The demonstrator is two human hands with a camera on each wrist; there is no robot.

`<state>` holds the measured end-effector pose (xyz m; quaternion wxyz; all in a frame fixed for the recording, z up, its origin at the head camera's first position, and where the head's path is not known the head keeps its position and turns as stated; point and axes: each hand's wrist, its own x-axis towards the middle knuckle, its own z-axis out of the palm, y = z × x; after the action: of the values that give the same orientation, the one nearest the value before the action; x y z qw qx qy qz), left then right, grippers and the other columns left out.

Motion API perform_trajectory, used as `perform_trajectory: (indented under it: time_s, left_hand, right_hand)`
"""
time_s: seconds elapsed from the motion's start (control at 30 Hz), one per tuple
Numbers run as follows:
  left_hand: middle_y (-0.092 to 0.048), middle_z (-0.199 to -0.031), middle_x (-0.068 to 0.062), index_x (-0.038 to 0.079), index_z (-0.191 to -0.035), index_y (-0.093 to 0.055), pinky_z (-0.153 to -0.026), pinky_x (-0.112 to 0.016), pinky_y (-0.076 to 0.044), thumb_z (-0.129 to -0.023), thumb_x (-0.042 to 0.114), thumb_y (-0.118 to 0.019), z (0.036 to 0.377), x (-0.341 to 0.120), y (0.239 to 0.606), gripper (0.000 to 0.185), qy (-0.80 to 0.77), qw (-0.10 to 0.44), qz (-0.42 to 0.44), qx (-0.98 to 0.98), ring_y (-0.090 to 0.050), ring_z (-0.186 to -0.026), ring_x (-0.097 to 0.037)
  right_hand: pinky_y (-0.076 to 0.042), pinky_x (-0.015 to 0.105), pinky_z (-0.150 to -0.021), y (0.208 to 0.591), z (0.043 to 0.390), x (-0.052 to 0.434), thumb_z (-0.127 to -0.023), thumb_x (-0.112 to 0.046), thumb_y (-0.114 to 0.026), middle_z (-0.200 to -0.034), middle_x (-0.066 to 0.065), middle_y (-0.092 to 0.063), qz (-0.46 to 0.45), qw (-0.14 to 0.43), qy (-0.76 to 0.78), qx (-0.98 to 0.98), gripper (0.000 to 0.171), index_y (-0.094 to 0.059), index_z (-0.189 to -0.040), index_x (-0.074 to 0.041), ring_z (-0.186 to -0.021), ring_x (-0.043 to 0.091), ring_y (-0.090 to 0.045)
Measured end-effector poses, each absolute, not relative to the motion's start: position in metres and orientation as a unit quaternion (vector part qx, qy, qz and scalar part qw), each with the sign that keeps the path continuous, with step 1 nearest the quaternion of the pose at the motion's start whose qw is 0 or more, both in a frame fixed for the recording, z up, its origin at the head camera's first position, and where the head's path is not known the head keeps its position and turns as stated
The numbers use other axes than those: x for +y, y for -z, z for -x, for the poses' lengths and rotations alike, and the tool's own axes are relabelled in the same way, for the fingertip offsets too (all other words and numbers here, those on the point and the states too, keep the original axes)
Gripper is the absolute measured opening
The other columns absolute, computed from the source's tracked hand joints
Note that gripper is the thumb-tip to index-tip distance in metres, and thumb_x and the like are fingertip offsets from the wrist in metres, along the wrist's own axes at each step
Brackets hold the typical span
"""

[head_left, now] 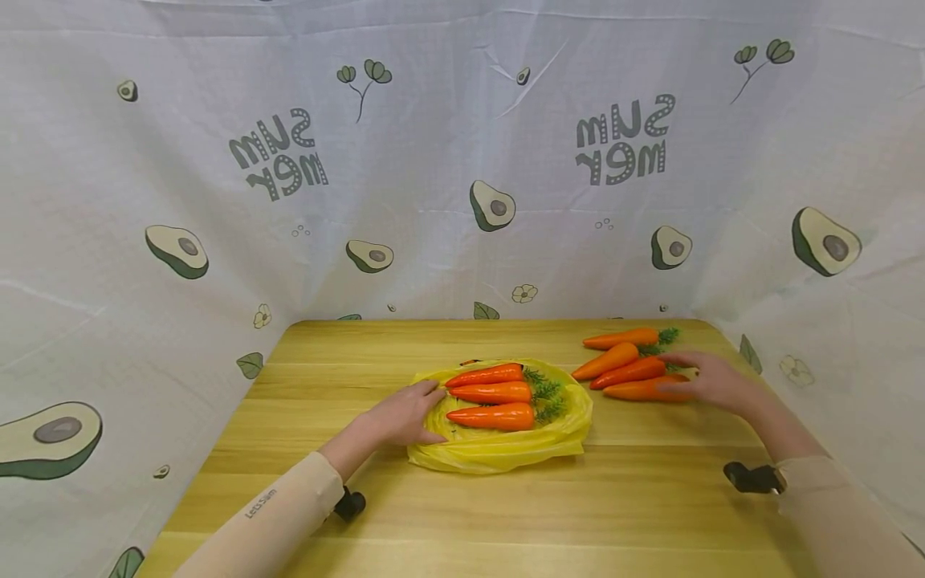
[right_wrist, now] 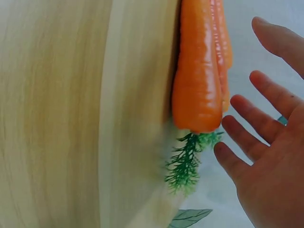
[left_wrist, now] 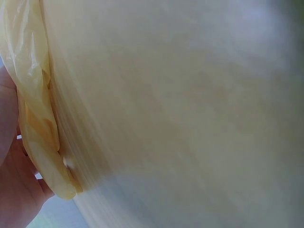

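Note:
A yellow plastic bag (head_left: 499, 457) lies spread on the table, holding three glossy artificial carrots (head_left: 493, 392) with green tops side by side, tips to the left. My left hand (head_left: 408, 413) rests on the bag's left rim, thumb and fingers spread apart. In the left wrist view, the yellow bag (left_wrist: 35, 95) covers part of that hand (left_wrist: 16, 185). My right hand (head_left: 715, 385) reaches over the tops of several loose carrots (head_left: 625, 373) at the right. The right wrist view shows its fingers spread, with nothing held, beside the nearest carrot (right_wrist: 197, 71).
The wooden table (head_left: 520, 522) extends in front of the bag and between both forearms. A white cloth (head_left: 433, 160) printed with avocados hangs behind it and at both sides. Black wrist mounts (head_left: 751, 478) hang below the sleeves.

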<state>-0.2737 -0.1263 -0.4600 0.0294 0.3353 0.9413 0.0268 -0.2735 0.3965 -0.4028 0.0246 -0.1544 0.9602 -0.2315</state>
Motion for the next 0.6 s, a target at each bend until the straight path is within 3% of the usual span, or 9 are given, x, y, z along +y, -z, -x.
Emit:
perform_trajectory:
  time_s: [0.13,0.37,0.6]
  left_hand:
    - [-0.039,-0.157,-0.02,0.005,-0.151,-0.045,-0.117,-0.044,-0.038,-0.088,0.061,-0.069,0.273,-0.126,0.459,0.087,-0.026,0.034,-0.334,0.942,-0.043,-0.143,-0.035]
    - [-0.038,-0.158,-0.02,0.005,-0.151,-0.046,-0.116,-0.045,-0.038,-0.088,0.061,-0.069,0.271,-0.125,0.456,0.087,-0.029,0.039,-0.33,0.943,-0.042,-0.143,-0.035]
    - [-0.039,-0.158,-0.019,0.006,-0.151,-0.046,-0.116,-0.044,-0.038,-0.087,0.061,-0.069,0.272,-0.125,0.457,0.087,-0.03,0.039,-0.327,0.944,-0.043,-0.143,-0.034]
  right_hand:
    - [-0.041,0.07,-0.096,0.407,0.275,0.399,-0.088,-0.049,-0.074,-0.147,0.025,-0.05,0.154,0.025,0.232,0.96,0.072,-0.056,-0.144,-0.008,-0.131,0.049,-0.045]
    - [-0.037,0.073,-0.098,0.415,0.273,0.41,-0.089,-0.045,-0.074,-0.14,0.039,-0.049,0.117,0.032,0.211,0.97,0.077,-0.052,-0.14,0.008,-0.126,0.06,-0.043]
    - [-0.035,0.074,-0.101,0.422,0.273,0.414,-0.087,-0.043,-0.076,-0.141,0.042,-0.045,0.11,0.03,0.194,0.974,0.075,-0.054,-0.138,0.007,-0.127,0.062,-0.041]
